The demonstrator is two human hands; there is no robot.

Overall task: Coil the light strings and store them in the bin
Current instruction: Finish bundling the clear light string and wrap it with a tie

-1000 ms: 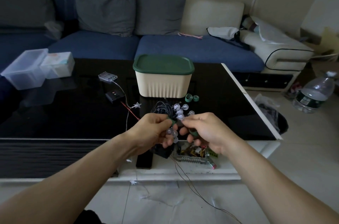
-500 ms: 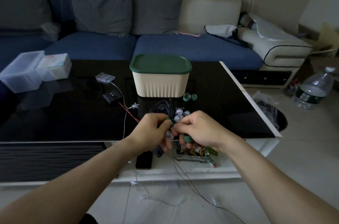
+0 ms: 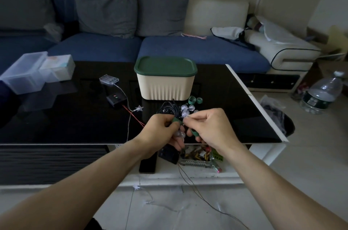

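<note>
1. Both hands meet just in front of the bin, whose green lid is on.
2. Left hand grips the coiled light string.
3. Right hand pinches a green tie at the coil.

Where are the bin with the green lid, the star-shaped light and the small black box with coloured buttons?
bin (image 3: 165, 86): head view, on its ribbed cream front wall.
star-shaped light (image 3: 139, 108): head view, on its centre.
black box (image 3: 116, 99): head view, on its top face.
</note>
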